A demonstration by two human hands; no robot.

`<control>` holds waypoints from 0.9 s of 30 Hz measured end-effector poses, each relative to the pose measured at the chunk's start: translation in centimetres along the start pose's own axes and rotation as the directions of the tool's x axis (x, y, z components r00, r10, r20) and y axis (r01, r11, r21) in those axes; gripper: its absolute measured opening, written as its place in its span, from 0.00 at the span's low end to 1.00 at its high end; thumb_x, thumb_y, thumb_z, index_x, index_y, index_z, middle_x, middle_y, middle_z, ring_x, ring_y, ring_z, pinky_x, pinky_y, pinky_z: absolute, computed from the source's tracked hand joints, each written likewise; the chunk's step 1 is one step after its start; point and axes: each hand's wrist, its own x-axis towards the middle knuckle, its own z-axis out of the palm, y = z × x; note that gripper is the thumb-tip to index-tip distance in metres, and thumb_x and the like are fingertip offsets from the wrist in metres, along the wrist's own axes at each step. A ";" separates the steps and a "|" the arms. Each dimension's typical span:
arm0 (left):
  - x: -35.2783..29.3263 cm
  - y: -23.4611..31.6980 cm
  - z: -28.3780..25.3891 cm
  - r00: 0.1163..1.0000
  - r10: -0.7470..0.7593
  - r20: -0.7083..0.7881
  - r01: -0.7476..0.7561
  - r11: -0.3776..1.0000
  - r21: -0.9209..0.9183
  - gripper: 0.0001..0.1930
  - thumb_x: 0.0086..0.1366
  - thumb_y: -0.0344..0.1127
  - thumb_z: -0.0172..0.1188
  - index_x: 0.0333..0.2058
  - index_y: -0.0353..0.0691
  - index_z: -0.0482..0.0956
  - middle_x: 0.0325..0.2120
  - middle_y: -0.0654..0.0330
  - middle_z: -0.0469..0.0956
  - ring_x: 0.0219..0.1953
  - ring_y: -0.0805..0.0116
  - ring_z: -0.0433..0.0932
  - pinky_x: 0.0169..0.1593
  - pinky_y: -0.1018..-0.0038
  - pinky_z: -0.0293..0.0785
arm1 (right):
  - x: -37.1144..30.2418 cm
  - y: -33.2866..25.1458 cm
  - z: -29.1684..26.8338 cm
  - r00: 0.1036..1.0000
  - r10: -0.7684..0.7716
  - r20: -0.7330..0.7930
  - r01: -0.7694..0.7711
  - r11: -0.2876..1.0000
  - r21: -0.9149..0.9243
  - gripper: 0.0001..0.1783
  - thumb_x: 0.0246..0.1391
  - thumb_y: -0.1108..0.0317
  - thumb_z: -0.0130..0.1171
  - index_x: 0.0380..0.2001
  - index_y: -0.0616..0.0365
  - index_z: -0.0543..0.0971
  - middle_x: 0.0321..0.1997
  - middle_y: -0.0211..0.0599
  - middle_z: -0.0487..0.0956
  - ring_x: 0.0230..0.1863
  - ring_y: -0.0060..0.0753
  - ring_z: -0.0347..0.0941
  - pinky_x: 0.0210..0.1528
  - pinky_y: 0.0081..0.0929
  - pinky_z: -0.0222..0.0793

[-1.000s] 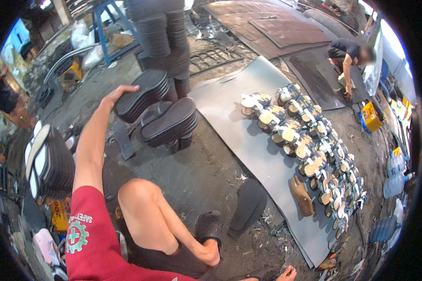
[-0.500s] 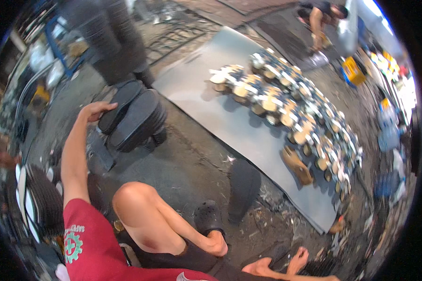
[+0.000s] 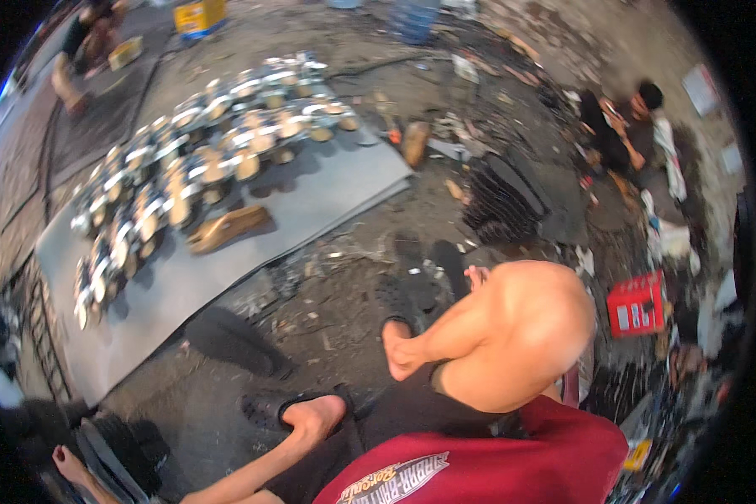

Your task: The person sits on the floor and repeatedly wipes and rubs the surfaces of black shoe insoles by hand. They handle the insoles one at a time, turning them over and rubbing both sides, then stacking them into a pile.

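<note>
At the lower left edge, part of my left hand (image 3: 69, 464) shows, with one digit stretched out beside a stack of dark flat shoe soles (image 3: 109, 454); its other fingers do not show. My right hand (image 3: 476, 277) is mostly hidden behind my raised knee. Only some fingertips are visible, close to a long dark sole (image 3: 450, 265) on the ground, and I cannot tell whether they touch it. Another dark sole (image 3: 235, 340) lies between my feet and a grey sheet (image 3: 176, 323). Several rows of shoe lasts with pale strapping (image 3: 210, 172) stand on that sheet.
A single brown shoe last (image 3: 229, 228) lies on the sheet's near side. Black ridged soles (image 3: 504, 202) are piled beyond my knee. A red box (image 3: 636, 304) is at the right. Another person (image 3: 626, 139) sits at the far right; a second person (image 3: 80, 63) bends at the upper left.
My view has swung to the right, so the sheet and the sole stack now appear farther left. More ground and a seated person have come into view. My left hand stays near the stack.
</note>
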 end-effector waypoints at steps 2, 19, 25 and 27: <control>-1.5 8.5 1.2 0.992 0.125 -0.008 -0.125 0.991 0.047 0.08 0.59 0.35 0.74 0.33 0.37 0.90 0.33 0.46 0.89 0.36 0.47 0.87 0.46 0.52 0.84 | -0.4 5.6 1.1 0.968 0.036 0.247 -0.091 0.972 0.215 0.33 0.49 0.38 0.77 0.50 0.49 0.89 0.43 0.38 0.87 0.50 0.37 0.81 0.61 0.38 0.73; -8.3 45.5 9.0 0.458 0.596 0.660 -0.488 0.789 -0.374 0.09 0.75 0.33 0.69 0.49 0.35 0.87 0.41 0.53 0.87 0.43 0.58 0.83 0.50 0.63 0.78 | 7.9 42.9 22.9 0.663 0.143 0.735 -0.410 -0.751 0.517 0.23 0.71 0.43 0.66 0.46 0.52 0.84 0.34 0.40 0.84 0.25 0.42 0.77 0.27 0.37 0.74; -11.9 49.6 8.3 0.363 0.588 0.723 -0.425 0.795 -0.434 0.12 0.73 0.34 0.71 0.51 0.37 0.87 0.45 0.54 0.87 0.47 0.58 0.83 0.56 0.61 0.79 | 0.6 32.7 21.9 0.436 -0.049 0.899 -0.659 -0.698 0.282 0.23 0.71 0.42 0.66 0.46 0.52 0.83 0.33 0.39 0.83 0.24 0.41 0.75 0.25 0.35 0.72; -14.0 51.1 8.8 0.320 0.621 0.716 -0.416 0.771 -0.482 0.12 0.72 0.34 0.72 0.50 0.36 0.87 0.45 0.53 0.88 0.47 0.58 0.84 0.56 0.61 0.79 | -0.8 30.6 20.8 0.374 -0.097 0.922 -0.710 -0.670 0.217 0.23 0.71 0.42 0.66 0.46 0.52 0.83 0.33 0.39 0.83 0.23 0.40 0.75 0.25 0.35 0.72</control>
